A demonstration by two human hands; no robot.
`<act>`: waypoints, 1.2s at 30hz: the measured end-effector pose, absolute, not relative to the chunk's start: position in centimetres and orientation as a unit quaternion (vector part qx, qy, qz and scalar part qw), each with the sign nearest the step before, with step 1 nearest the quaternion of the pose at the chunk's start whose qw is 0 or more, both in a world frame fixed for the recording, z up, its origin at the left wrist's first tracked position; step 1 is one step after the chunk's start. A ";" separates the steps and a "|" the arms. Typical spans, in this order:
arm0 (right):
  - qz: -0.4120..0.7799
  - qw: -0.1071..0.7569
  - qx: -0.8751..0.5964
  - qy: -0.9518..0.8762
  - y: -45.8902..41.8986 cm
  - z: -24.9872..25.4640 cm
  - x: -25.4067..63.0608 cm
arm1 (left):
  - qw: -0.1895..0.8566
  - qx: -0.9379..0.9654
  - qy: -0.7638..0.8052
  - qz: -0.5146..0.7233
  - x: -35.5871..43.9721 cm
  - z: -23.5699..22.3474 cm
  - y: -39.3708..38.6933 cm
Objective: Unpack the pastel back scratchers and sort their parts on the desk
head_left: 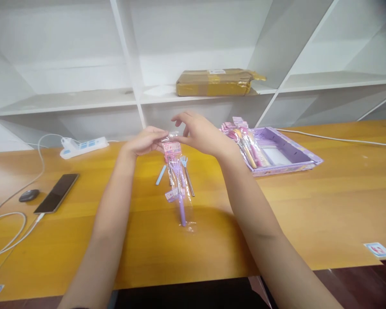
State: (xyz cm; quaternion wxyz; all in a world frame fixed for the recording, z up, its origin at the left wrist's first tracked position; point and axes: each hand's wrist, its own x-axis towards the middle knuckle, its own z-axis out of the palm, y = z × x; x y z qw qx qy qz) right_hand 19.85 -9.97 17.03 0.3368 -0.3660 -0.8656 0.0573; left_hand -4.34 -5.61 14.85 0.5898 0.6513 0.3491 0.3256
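A purple back scratcher (181, 206) with a claw-shaped head lies in a clear plastic bag (189, 210) under a pink header card (172, 149). My left hand (148, 141) pinches the top of this bag between thumb and fingers. Over the bag's top edge, my right hand (197, 134) has its thumb stretched out and its fingers apart; whether the thumb touches the plastic I cannot tell. Beside and partly beneath the bag lie a back scratcher with a pale blue claw (184, 161) and metal rod, a blue handle (161, 175) and a small printed card (172, 195).
To the right, a purple tray (296, 165) holds several bagged back scratchers (249, 146). A phone (57, 193) on a cable, a black mouse (28, 195) and a power strip (84, 147) are at left. A taped cardboard box (214, 83) rests on the shelf behind.
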 end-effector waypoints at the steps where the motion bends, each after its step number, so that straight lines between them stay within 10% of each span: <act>1: 0.059 0.334 -0.375 -0.863 -9.8 17.0 19.9 | 0.588 0.657 0.345 0.321 -4.4 14.8 -5.6; 36: 0.070 0.180 -0.382 -0.904 -8.7 16.3 19.8 | 0.544 0.730 0.347 0.226 -4.1 14.5 -5.5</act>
